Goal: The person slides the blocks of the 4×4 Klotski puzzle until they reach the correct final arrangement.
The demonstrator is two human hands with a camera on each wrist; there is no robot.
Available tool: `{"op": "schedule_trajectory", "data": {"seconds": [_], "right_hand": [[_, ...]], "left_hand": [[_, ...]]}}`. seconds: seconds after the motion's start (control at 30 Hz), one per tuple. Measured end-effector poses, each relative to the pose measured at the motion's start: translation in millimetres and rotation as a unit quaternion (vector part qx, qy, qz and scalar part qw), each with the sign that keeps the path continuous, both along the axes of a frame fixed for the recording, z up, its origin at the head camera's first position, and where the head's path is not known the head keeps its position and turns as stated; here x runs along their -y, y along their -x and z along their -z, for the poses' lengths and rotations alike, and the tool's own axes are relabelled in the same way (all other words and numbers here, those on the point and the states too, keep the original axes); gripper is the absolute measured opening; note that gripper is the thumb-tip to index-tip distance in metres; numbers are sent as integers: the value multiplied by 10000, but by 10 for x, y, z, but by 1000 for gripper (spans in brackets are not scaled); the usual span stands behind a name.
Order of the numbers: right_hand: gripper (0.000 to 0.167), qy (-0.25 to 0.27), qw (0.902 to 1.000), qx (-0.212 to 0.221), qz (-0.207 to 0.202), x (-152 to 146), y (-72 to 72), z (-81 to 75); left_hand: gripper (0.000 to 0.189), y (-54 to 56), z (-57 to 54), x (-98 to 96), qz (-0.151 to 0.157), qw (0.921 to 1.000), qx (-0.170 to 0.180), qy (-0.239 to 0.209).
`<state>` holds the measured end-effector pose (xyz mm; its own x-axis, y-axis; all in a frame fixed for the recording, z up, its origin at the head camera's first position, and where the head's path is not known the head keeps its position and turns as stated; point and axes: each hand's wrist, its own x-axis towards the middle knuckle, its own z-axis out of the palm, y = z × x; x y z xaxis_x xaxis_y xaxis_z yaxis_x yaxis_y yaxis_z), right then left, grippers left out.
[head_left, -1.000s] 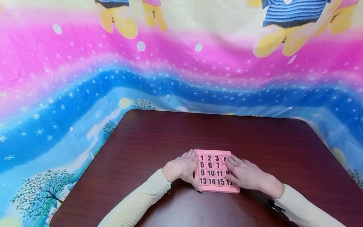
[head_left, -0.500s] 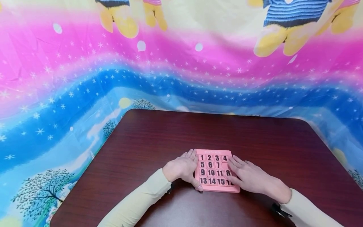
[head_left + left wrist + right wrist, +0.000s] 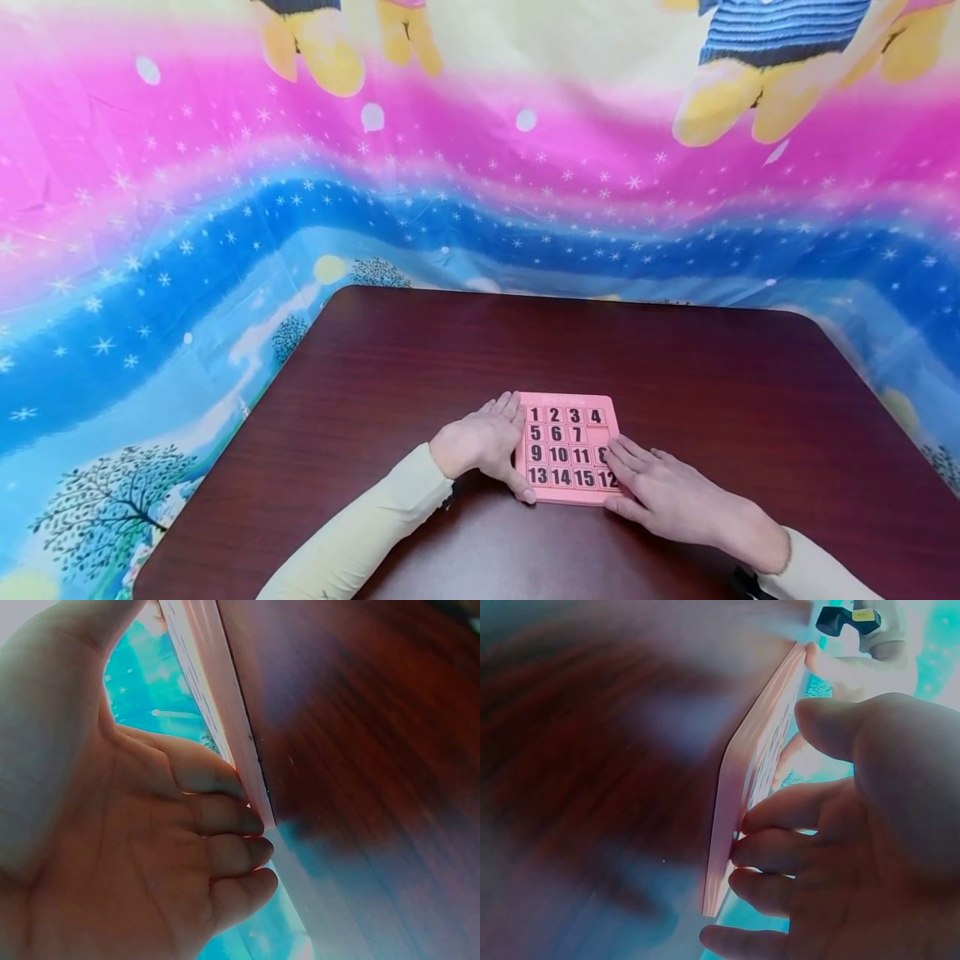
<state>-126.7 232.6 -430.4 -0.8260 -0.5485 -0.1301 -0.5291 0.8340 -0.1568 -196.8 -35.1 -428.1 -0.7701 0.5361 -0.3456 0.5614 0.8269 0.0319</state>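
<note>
A pink sliding number puzzle (image 3: 570,497) lies flat on the dark table. Most number tiles sit in order from 1; the right column reads 4, a gap, 8, 12. My left hand (image 3: 483,446) rests along the puzzle's left edge, thumb at the lower left corner and fingers stretched toward the upper left. On the other side, my right hand (image 3: 671,493) lies with straight fingers, the tips over the right edge beside tile 8 (image 3: 602,455), partly covering it. Its thumb is near the lower right corner. In the right wrist view the fingertips are close against the puzzle's side (image 3: 731,795).
The reddish-brown wooden table (image 3: 420,358) has rounded far corners. Behind it hangs a printed curtain (image 3: 480,183) in pink and blue, with snowflakes and trees. Dark clips sit at both sleeve cuffs.
My right hand has slid right and toward me along the puzzle, uncovering tile 4 and more of tile 12. The left hand stays put.
</note>
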Motion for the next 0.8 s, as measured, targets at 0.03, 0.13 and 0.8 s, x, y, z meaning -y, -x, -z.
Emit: {"op": "schedule_trajectory", "data": {"seconds": [0.03, 0.13, 0.8], "right_hand": [[75, -14, 10000, -36, -33, -1, 8, 4], [74, -44, 9998, -150, -111, -1, 51, 22], [73, 26, 9986, -512, -160, -40, 31, 0]], "left_hand": [[134, 0, 0, 0, 9, 10000, -1, 3], [134, 1, 2, 1, 34, 10000, -44, 26], [135, -4, 12, -9, -19, 10000, -72, 46]]}}
